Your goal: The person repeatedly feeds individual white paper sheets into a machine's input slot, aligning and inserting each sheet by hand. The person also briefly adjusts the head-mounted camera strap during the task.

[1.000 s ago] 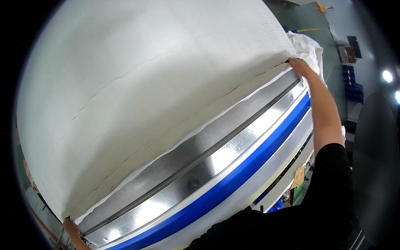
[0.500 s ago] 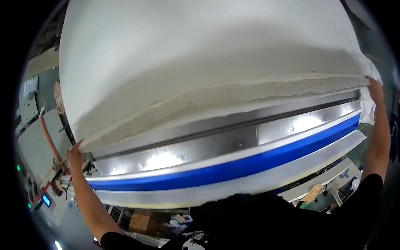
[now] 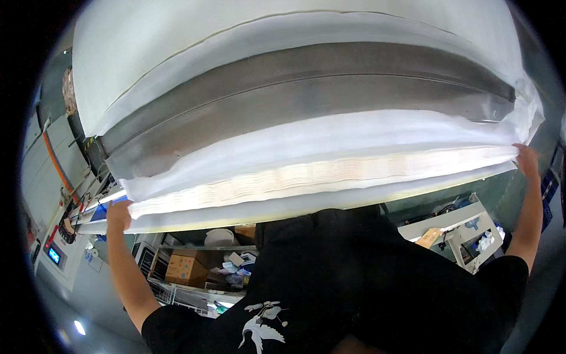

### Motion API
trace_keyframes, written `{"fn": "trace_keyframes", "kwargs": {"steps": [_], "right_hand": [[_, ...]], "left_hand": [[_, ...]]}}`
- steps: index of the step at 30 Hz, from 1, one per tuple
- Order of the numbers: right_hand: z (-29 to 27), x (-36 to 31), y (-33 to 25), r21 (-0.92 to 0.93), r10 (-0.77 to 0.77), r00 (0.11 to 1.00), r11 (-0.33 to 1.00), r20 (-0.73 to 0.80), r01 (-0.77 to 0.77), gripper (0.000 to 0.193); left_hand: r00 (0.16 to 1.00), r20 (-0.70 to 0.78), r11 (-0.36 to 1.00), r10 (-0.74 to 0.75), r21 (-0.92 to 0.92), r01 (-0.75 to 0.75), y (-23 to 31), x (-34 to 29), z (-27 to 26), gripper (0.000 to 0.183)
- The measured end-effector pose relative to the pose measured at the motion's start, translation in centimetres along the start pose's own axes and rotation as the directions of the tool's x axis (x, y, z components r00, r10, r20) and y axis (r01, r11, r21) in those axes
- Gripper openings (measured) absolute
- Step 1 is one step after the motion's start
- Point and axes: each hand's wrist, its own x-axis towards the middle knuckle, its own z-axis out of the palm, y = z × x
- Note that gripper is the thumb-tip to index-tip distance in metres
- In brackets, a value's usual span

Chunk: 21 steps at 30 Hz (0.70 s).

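Note:
A long, many-layered stack of thin white sheet material, fabric or paper (image 3: 330, 171), stretches across in front of me. Its layered edge faces me, and a smooth white top layer bulges behind it. At the left end, my left hand (image 3: 119, 215) is closed on the corner of the stack. My right hand (image 3: 527, 160) grips the opposite end, fingers partly hidden behind it. Both arms are spread wide. Just beyond the stack lies a bare grey metal plate (image 3: 306, 91) with a seam along it. Past that, a large white sheet pile (image 3: 295, 23) spreads to the far side.
A pale ledge (image 3: 265, 217) runs along the near side. At left stand a control panel with a lit screen (image 3: 54, 255) and an orange hose (image 3: 58, 165). Below are a cardboard box (image 3: 186, 268) on a shelf and a white frame stand (image 3: 466, 233) at right.
Both hands have drawn the layered stack toward me, off the far pile. The metal plate now shows behind it, and the stack covers most of the blue strip.

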Motion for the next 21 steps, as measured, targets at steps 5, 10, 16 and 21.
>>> {"fn": "trace_keyframes", "kwargs": {"steps": [5, 10, 16, 21], "right_hand": [[3.3, -1.1, -4.3, -0.095, -0.002, 0.992, 0.995, 0.130, 0.015, 0.030], [6.2, -0.3, -4.6, -0.128, 0.005, 0.992, 0.992, 0.124, 0.011, 0.023], [12.0, 1.3, 0.0, -0.300, 0.012, 0.985, 0.953, 0.171, 0.040, 0.020], [13.7, 2.8, 0.8, -0.208, -0.082, 0.984, 0.972, 0.156, 0.114, 0.022]], "left_hand": [[0.968, 0.250, 1.000, 0.030, -0.007, -0.030, 4.5, 0.6, 1.5, 0.036], [0.928, 0.371, 1.000, 0.005, 0.023, -0.014, 5.9, 3.2, 1.2, 0.032], [0.951, 0.198, 0.971, -0.237, 0.059, 0.230, 5.0, 4.1, 2.8, 0.025], [0.751, 0.117, 0.740, -0.649, -0.129, 0.660, -0.4, 3.1, 5.5, 0.024]]}}
